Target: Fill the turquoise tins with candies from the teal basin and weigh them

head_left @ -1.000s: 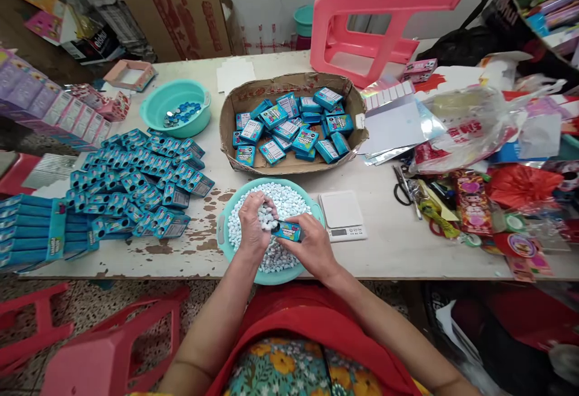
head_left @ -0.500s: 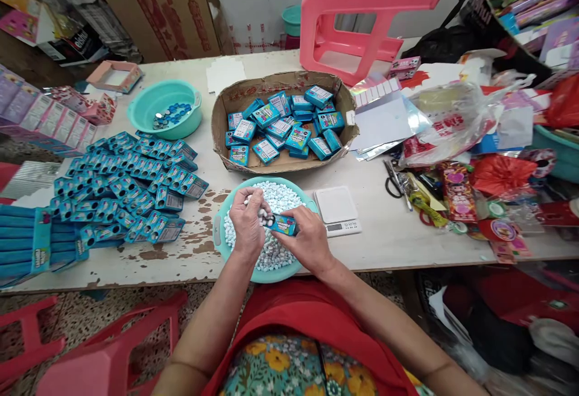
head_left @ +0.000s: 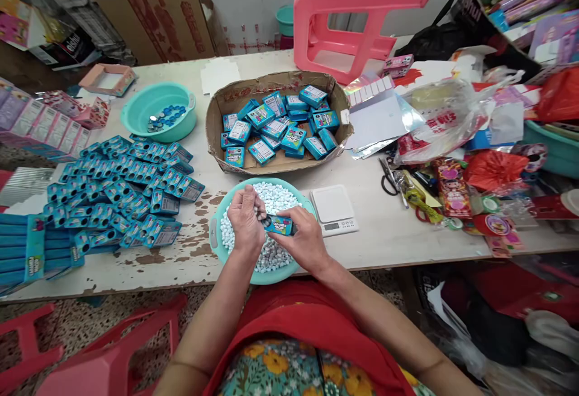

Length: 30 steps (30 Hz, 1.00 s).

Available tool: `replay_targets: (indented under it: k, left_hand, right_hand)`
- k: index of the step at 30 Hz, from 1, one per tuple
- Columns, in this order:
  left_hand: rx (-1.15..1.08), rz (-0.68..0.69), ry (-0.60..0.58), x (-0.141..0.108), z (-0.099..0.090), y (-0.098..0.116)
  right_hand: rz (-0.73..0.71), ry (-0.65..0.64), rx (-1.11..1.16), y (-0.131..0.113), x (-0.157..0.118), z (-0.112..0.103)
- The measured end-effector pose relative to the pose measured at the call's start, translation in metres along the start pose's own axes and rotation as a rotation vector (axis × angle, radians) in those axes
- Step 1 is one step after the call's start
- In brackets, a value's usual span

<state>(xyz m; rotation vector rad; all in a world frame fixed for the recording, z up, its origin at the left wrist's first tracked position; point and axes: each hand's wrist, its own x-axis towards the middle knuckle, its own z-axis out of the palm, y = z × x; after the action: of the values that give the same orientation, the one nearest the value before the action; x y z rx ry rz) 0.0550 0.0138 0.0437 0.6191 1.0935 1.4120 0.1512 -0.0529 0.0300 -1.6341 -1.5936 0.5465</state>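
Over a teal basin (head_left: 216,227) of small pale-blue candies (head_left: 274,256), my right hand (head_left: 305,239) grips a small blue candy box (head_left: 279,225) lengthwise. The box's open end points toward my left hand (head_left: 246,221), which is cupped and closed around some candies at that opening. Its fingers partly hide what they hold. Behind the basin a cut-down cardboard box (head_left: 217,122) holds several blue candy boxes lying at various angles. Rows of more blue candy boxes (head_left: 131,185) lie to the left, many with round holes toward me.
A white kitchen scale (head_left: 333,206) stands right of the basin. Another teal bowl (head_left: 136,110) at the back left holds blue and silver round pieces. Scissors (head_left: 389,179), plastic bags and packaging crowd the right side. A pink stool (head_left: 316,28) lies tipped at the back.
Fewer candies show in my left hand, whose fingers have closed in more. The box in my right hand stays at that hand. The whole view has shifted slightly.
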Motion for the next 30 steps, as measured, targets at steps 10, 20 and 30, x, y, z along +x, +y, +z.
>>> replay_targets:
  k: [10, 20, 30]
  left_hand:
    - [0.007, 0.008, -0.03, 0.01, 0.011, -0.006]
    - [0.032, 0.012, -0.128, 0.003, 0.03, -0.005]
    - [0.057, -0.134, -0.188, 0.022, 0.028, -0.008]
  right_hand:
    - [0.046, 0.0, 0.083, 0.017, 0.009, 0.006]
    - [0.083, 0.006, 0.1, 0.02, 0.017, -0.01]
    - [0.11, -0.019, 0.207, 0.028, 0.014, -0.035]
